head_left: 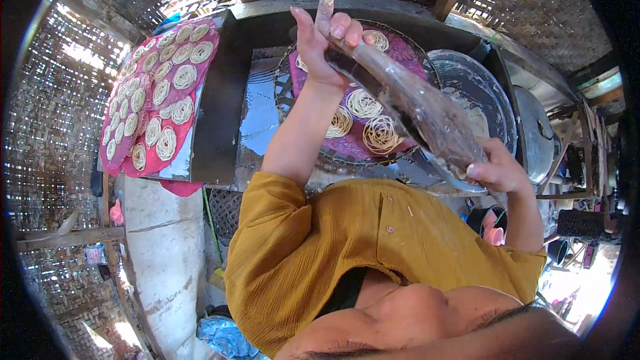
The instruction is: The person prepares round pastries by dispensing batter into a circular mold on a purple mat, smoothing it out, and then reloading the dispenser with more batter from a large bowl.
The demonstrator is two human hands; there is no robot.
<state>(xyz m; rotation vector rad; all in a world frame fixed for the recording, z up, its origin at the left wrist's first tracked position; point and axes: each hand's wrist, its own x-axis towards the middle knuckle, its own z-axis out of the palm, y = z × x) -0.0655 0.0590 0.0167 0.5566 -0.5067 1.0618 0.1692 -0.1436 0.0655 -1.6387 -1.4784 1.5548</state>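
Observation:
Both my hands hold a long, tapered, brownish-grey object (pixel 427 103) smeared with pale dough; its exact kind is unclear. It slants from upper left to lower right. My left hand (pixel 327 43) is closed round the upper end, where a narrow, smeared tip rises past the fingers. Around the lower end my right hand (pixel 499 168) is closed, by the near rim of a wide metal basin (pixel 505 97) with pale dough inside. Below the object lies a round tray (pixel 283 73) with purple cloth (pixel 417 67) and pale noodle-like coils (pixel 381 135); the object hides part of it.
At the left, pink cloths (pixel 143 130) carry many more coils on a raised board. A dark ledge (pixel 223 80) stands beside them. Right of the basin is a large metal pot (pixel 539 133). Woven walls (pixel 60 93) enclose the space. A blue plastic bag (pixel 227 337) lies low at left.

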